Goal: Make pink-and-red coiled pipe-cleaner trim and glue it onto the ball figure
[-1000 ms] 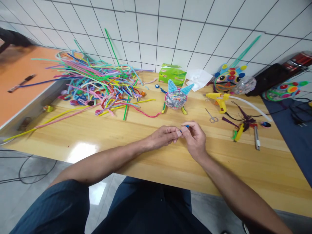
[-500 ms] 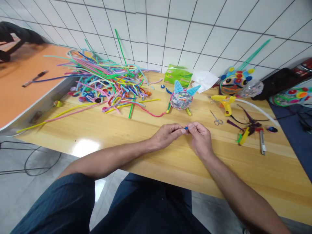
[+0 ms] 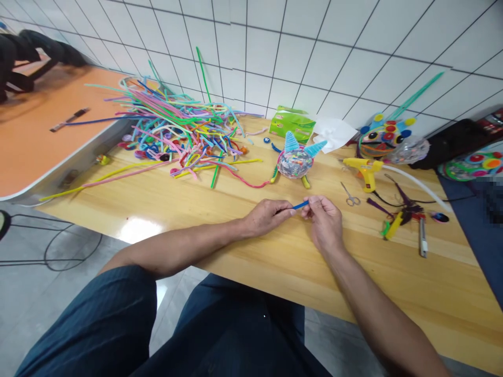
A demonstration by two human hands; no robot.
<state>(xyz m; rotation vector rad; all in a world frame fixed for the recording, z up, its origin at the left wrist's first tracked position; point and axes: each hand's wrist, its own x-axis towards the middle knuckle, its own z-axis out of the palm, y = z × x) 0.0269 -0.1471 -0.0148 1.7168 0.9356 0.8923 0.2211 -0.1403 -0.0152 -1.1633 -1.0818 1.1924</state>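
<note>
A short blue pipe cleaner stretches between my hands above the wooden table. My left hand pinches one end, and my right hand is closed on the other. Just beyond them stands a small animal figure with a speckled round body, light-blue ears, yellow-green legs and a blue piece at its upper left. A blue button lies behind it. Small scissors rest to the right of my right hand.
A heap of coloured pipe cleaners spreads at the back left. Toward the right are a yellow glue gun, a utility knife and a decorated mask-like craft. A green tissue pack stands against the tiled wall.
More of the blue pipe cleaner now shows, as my hands have drawn slightly apart along it. The whole view has shifted a little; the objects on the table stay in place.
</note>
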